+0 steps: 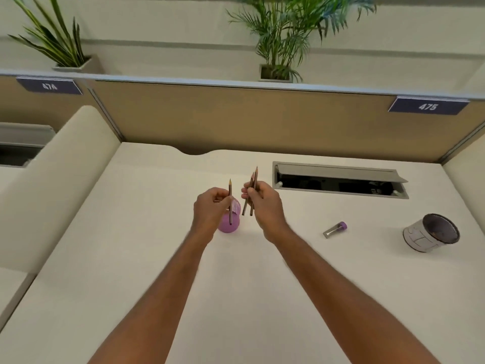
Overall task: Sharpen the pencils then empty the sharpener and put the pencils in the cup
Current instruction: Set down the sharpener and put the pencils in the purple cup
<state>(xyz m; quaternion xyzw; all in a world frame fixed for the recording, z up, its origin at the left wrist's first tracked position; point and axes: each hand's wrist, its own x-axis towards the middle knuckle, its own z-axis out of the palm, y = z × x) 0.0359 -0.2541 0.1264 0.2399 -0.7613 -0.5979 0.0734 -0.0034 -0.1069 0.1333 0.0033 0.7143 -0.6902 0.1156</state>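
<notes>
My left hand (211,208) holds one brown pencil (230,203) upright, its sharpened tip up. Behind that hand a purple cup (231,222) stands on the white desk (157,232), partly hidden by my fingers. My right hand (262,203) grips two brown pencils (252,193) together, tips pointing up, just right of the cup. A small sharpener (335,229) with a clear barrel and purple cap lies on its side to the right, apart from both hands.
A white round bin (430,232) with a dark inside stands tilted at the far right. An open cable hatch (338,179) is set into the desk behind the sharpener. A tan partition (262,119) with potted plants above it closes the back.
</notes>
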